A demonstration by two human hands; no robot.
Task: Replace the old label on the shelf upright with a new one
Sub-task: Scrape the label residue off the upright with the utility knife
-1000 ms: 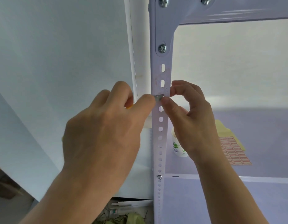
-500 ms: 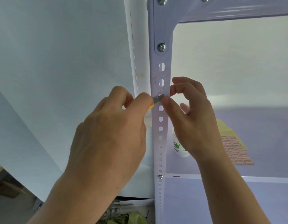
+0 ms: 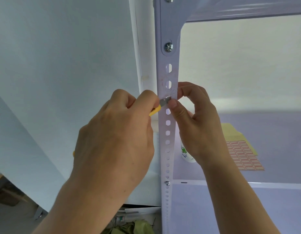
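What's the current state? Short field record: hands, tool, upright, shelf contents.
left hand: grips yellow knife, blade on upright
right hand: thumb and forefinger pinch upright beside blade tip
old label: only label residue above blade; no whole label visible
shelf: label sheet; small white bottle partly behind right hand

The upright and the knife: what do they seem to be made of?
Upright: likely steel, painted glossy white; it has punched holes and is bolted with a bright screw. Blade: bare grey metal with a dull sheen. Handle: yellow, probably plastic; it is mostly hidden in the left hand.
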